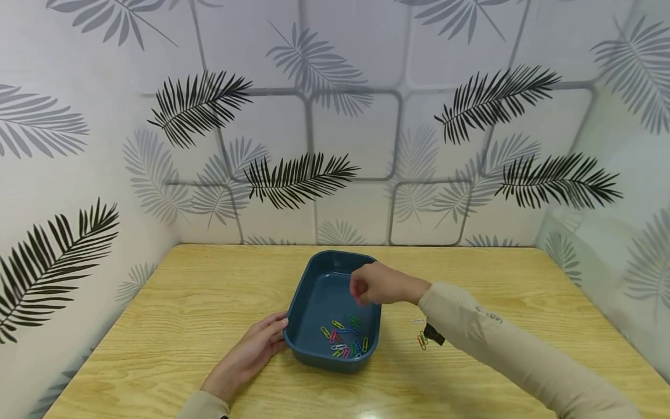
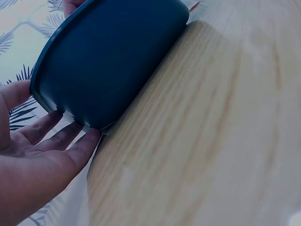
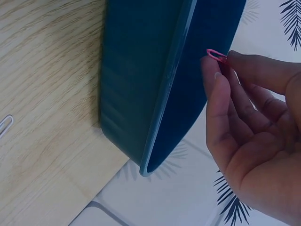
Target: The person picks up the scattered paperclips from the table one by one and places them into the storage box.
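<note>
A dark blue plastic bin (image 1: 335, 291) sits on the table, with several coloured paper clips (image 1: 344, 340) lying loose at its near end. My right hand (image 1: 377, 284) is over the bin's right side. In the right wrist view, its thumb and forefinger pinch a pink paper clip (image 3: 217, 55) above the bin's opening. On the left, my left hand (image 1: 256, 352) rests against the bin's outer wall. The left wrist view shows its extended fingers (image 2: 80, 146) touching that wall and the thumb at the rim.
To the bin's right, a few paper clips (image 1: 421, 340) lie on the wooden table (image 1: 220, 291), partly behind the right sleeve and a black wrist-worn piece (image 1: 433, 334). Leaf-patterned walls (image 1: 356, 215) border the table at the back and sides.
</note>
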Available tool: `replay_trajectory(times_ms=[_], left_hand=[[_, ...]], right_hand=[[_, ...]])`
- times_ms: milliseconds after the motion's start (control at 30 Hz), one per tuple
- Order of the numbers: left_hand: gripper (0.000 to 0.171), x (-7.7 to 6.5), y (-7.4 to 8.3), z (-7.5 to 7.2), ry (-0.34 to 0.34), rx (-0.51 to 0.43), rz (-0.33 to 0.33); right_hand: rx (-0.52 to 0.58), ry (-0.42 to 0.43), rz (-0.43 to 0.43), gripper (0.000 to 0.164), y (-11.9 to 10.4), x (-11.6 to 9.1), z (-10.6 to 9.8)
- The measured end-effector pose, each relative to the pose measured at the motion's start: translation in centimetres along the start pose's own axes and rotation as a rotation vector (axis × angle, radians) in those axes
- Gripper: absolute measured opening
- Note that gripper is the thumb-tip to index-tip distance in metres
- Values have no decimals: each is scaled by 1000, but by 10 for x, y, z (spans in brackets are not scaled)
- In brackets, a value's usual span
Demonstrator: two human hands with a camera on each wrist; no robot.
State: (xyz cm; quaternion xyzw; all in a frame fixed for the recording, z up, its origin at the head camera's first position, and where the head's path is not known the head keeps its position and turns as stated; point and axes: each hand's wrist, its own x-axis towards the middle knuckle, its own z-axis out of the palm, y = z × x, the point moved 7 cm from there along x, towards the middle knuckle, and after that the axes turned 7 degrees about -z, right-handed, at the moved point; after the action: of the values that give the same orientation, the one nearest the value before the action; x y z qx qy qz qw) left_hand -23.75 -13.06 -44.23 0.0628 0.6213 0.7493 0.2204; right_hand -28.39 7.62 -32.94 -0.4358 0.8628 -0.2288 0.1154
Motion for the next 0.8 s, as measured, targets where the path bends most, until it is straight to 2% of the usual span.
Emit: replay_trajectory(times_ms=[333,600,700,800], left_hand=[[61,3,-2,1,9,0,-7],[61,1,-1,-1,7,12,-6],[61,1,-2,-1,2,8,-8],[61,1,-2,-1,0,7,-4]], right_hand=[[-42,16,1,7,8,-11,-5],[73,64,35,3,33,-35,-8],[121,124,75,3,46,-48,-11],[190,231,131,5,63,-61,-15]])
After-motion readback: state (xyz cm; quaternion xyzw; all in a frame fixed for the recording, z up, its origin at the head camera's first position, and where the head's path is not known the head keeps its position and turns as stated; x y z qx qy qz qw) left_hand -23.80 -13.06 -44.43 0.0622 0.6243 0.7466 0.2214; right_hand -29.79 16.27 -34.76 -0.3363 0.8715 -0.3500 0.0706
